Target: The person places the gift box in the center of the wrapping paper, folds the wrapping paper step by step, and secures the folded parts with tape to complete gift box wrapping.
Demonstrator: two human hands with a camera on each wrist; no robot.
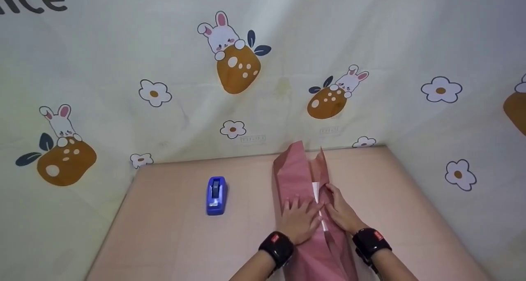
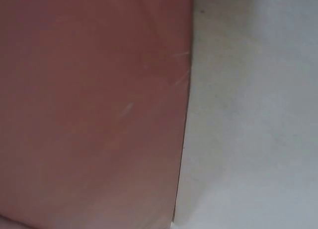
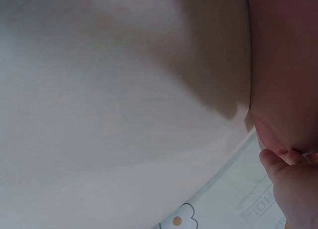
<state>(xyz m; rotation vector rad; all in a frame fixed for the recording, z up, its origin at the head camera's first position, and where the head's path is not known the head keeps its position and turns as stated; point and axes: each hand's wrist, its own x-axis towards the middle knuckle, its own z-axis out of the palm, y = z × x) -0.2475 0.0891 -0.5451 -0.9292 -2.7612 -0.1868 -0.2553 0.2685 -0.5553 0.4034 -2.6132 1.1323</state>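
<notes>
A long sheet of dull red wrapping paper (image 1: 292,174) stands folded around something on the table, its far end gaping. Between its two edges a white strip (image 1: 315,190) shows; what lies inside is mostly hidden. My left hand (image 1: 300,220) presses flat on the paper's top, fingers spread. On the right side, my right hand (image 1: 344,213) pinches the paper's right flap near the seam. The right wrist view shows that hand's curled fingers (image 3: 293,184) at the edge of the paper (image 3: 288,55). Only the paper's side (image 2: 99,110) appears in the left wrist view, without the hand.
A blue tape dispenser (image 1: 216,195) stands on the table to the left of the paper. The pale pink tabletop (image 1: 172,223) ends at a printed curtain (image 1: 283,84) at the back and sides. Black bands (image 1: 277,249) circle both wrists.
</notes>
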